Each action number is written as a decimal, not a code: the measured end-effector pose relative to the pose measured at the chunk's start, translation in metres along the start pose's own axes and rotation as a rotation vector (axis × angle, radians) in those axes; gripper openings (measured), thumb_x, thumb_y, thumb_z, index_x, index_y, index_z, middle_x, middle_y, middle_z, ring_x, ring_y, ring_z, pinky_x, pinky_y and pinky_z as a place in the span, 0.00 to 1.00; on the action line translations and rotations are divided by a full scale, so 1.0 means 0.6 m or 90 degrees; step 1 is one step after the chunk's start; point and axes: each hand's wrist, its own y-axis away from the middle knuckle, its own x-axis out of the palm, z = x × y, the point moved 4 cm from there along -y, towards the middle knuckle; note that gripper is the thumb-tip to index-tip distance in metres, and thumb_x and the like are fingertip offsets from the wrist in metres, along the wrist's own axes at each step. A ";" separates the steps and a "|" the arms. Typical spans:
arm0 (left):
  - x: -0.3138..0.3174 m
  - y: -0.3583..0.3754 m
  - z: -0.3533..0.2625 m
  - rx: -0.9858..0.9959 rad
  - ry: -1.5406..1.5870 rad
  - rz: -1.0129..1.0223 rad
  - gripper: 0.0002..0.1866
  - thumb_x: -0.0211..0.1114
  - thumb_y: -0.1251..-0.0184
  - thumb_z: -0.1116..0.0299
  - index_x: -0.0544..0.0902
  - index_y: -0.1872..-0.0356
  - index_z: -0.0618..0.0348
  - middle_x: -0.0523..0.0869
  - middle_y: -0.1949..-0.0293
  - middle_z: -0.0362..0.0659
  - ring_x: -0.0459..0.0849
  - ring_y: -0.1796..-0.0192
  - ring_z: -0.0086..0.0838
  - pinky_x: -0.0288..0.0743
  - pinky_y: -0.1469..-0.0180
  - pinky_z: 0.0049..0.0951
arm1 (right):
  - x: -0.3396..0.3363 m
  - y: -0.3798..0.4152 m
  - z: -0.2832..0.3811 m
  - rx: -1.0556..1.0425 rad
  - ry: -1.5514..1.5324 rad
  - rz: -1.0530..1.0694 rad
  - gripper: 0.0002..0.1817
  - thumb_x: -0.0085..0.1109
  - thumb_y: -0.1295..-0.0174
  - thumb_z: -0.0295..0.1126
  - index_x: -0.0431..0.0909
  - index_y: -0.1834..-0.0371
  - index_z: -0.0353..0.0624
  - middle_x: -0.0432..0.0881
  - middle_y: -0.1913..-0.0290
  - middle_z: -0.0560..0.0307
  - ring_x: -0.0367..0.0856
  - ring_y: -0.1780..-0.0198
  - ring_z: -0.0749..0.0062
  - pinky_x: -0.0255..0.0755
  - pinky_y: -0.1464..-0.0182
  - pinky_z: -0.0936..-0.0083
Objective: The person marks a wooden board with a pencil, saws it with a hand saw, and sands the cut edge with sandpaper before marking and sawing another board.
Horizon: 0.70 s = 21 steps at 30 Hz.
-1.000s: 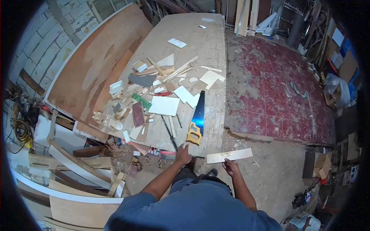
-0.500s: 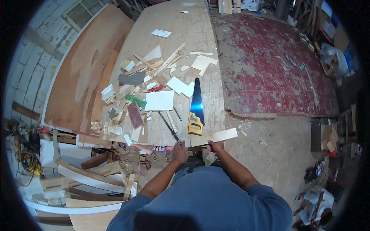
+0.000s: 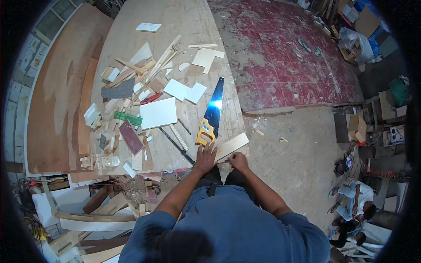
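My left hand (image 3: 205,158) lies flat, fingers stretched out, on the left end of a pale wooden board (image 3: 232,146) at the table's near edge. Its fingertips come close to the yellow handle of a handsaw (image 3: 213,113). My right hand (image 3: 238,162) is closed at the board's near side; what its fingers hold, if anything, is too small to make out. Left of my left hand lies a long dark, narrow tool (image 3: 177,145), its near end close to my wrist. A thin wooden strip (image 3: 179,137) rests beside it.
Offcuts, a white panel (image 3: 158,113), a red-handled tool (image 3: 151,98), a green piece (image 3: 128,119) and a sanding block-like reddish piece (image 3: 131,136) crowd the workbench (image 3: 184,22). Curved wood pieces (image 3: 96,221) stand lower left. People (image 3: 357,199) sit lower right.
My left hand has moved from the dark tool's near end onto the board. My right hand has shifted to the board's near side, and the board is angled more. The view has shifted right.
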 end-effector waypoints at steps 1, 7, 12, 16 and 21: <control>-0.003 0.005 0.004 0.001 0.005 -0.001 0.43 0.72 0.45 0.44 0.71 0.30 0.53 0.60 0.24 0.51 0.52 0.20 0.48 0.46 0.24 0.64 | -0.033 0.016 0.003 -0.057 0.035 -0.144 0.12 0.66 0.40 0.37 0.85 0.69 0.37 0.87 0.73 0.49 0.87 0.75 0.62 0.81 0.69 0.66; -0.014 0.029 0.031 -0.044 0.042 0.019 0.42 0.73 0.44 0.46 0.71 0.30 0.51 0.60 0.24 0.52 0.52 0.21 0.48 0.46 0.24 0.65 | -0.134 0.041 0.011 -0.144 0.216 -0.293 0.37 0.74 0.51 0.33 0.72 0.34 0.53 0.72 0.36 0.37 0.75 0.40 0.40 0.75 0.41 0.55; -0.044 0.068 0.062 -0.082 0.028 -0.009 0.44 0.73 0.44 0.47 0.67 0.27 0.50 0.61 0.25 0.53 0.53 0.21 0.48 0.44 0.23 0.63 | -0.111 0.025 0.078 -0.288 0.420 -0.187 0.51 0.79 0.57 0.37 0.64 0.25 0.64 0.63 0.28 0.42 0.65 0.32 0.36 0.72 0.37 0.50; -0.049 0.119 0.106 -0.214 0.119 0.004 0.52 0.77 0.49 0.49 0.60 0.25 0.58 0.64 0.29 0.54 0.61 0.26 0.52 0.50 0.24 0.54 | -0.086 0.001 0.102 -0.276 0.459 -0.156 0.41 0.76 0.52 0.38 0.72 0.30 0.64 0.67 0.31 0.42 0.69 0.35 0.38 0.74 0.40 0.50; -0.054 0.177 0.133 -0.539 0.218 -0.050 0.50 0.81 0.54 0.62 0.61 0.30 0.62 0.70 0.36 0.55 0.68 0.32 0.52 0.63 0.31 0.49 | -0.103 0.003 0.083 -0.277 0.361 -0.261 0.20 0.67 0.43 0.37 0.84 0.45 0.61 0.74 0.38 0.40 0.75 0.42 0.39 0.77 0.45 0.51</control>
